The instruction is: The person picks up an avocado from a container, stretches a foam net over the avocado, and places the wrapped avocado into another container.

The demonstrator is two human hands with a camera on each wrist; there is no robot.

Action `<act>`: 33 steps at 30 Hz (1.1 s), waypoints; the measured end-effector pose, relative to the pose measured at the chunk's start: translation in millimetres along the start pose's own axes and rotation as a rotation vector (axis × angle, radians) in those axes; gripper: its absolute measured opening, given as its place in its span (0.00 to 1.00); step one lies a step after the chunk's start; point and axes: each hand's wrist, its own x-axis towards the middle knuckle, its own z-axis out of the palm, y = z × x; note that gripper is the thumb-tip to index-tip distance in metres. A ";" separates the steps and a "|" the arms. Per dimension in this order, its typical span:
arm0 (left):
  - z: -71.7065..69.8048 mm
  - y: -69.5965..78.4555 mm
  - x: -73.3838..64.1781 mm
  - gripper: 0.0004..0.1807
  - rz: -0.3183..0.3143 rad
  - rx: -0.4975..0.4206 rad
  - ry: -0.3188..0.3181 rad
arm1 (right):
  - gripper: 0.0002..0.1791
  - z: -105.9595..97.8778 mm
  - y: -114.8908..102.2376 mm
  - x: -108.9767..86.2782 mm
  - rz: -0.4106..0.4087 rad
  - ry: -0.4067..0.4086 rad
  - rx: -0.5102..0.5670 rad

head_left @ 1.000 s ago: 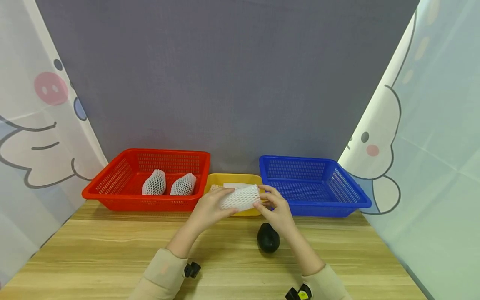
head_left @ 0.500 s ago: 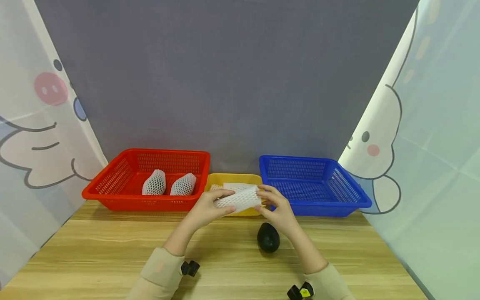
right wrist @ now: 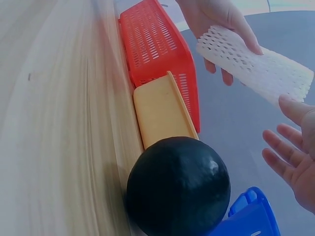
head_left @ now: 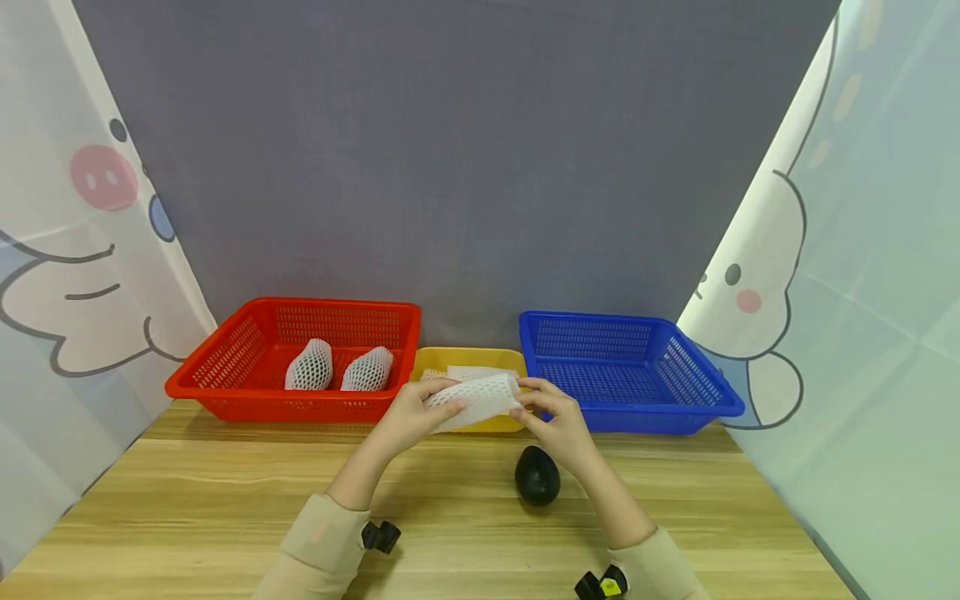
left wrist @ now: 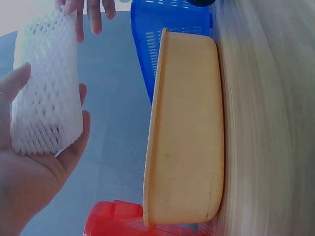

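Observation:
A white foam net sleeve [head_left: 480, 396] is held up in front of the yellow basket [head_left: 491, 425], flattened and slightly tilted. My left hand [head_left: 411, 415] grips its left end, thumb on the near face and fingers behind, as the left wrist view [left wrist: 47, 88] also shows. At the other end, my right hand [head_left: 557, 421] pinches the sleeve's edge between thumb and finger; its remaining fingers are loose. On the table below my right hand lies a dark, egg-shaped fruit like an avocado [head_left: 537, 476], large in the right wrist view.
At the left, a red basket [head_left: 292, 406] holds two net-wrapped pieces, one of them a pear-shaped bundle [head_left: 309, 367]. More white foam nets [head_left: 461, 372] lie in the yellow basket. A blue basket [head_left: 637, 410] stands at the right on the wooden table [head_left: 225, 500].
My left hand has shifted slightly left along with its end of the sleeve, which has turned a little. My right hand stays nearly in place. The dark fruit and the baskets have not moved.

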 end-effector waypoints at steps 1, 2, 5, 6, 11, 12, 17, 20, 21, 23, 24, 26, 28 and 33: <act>-0.1 0.3 0.0 0.16 -0.002 -0.001 0.013 | 0.05 -0.2 -0.3 -0.1 0.001 -0.002 -0.008; -0.3 0.7 0.0 0.15 -0.004 -0.003 0.025 | 0.05 -0.5 -0.8 -0.2 0.000 -0.004 -0.014; -1.4 2.3 -0.1 0.12 -0.011 -0.014 0.059 | 0.04 -1.3 -1.5 -0.5 -0.013 -0.013 -0.035; -1.9 3.0 -0.2 0.12 -0.011 -0.018 0.068 | 0.04 -1.5 -1.7 -0.6 -0.020 -0.018 -0.042; -6.1 3.9 -0.3 0.12 0.003 -0.030 0.081 | 0.04 -2.6 -1.2 -1.2 -0.051 -0.052 -0.071; -7.2 3.5 -0.2 0.12 0.003 -0.029 0.080 | 0.04 -2.6 -0.4 -1.2 -0.055 -0.058 -0.075; -11.5 -0.2 0.0 0.12 0.011 -0.029 0.082 | 0.05 -0.6 16.4 -0.8 -0.086 -0.065 -0.090; -12.7 -1.2 -0.1 0.12 0.024 -0.032 0.084 | 0.06 1.4 31.9 -0.8 -0.100 -0.055 -0.098; -12.8 -1.0 -0.2 0.12 0.024 -0.037 0.084 | 0.06 2.2 37.1 -0.7 -0.098 -0.049 -0.097; -12.4 -0.2 -0.3 0.12 0.017 -0.044 0.079 | 0.06 2.7 40.3 -0.7 -0.100 -0.041 -0.088; -11.9 0.1 -0.2 0.12 0.013 -0.047 0.075 | 0.05 3.2 41.1 -0.8 -0.102 -0.036 -0.081; -10.7 0.8 0.0 0.13 0.006 -0.039 0.066 | 0.05 4.2 41.5 -1.3 -0.098 -0.026 -0.065; -9.0 1.0 0.7 0.14 0.003 -0.017 0.057 | 0.05 5.5 40.8 -2.0 -0.089 -0.016 -0.048; -6.4 1.4 0.7 0.16 -0.011 0.026 0.034 | 0.06 9.3 37.7 -3.6 -0.049 0.016 -0.028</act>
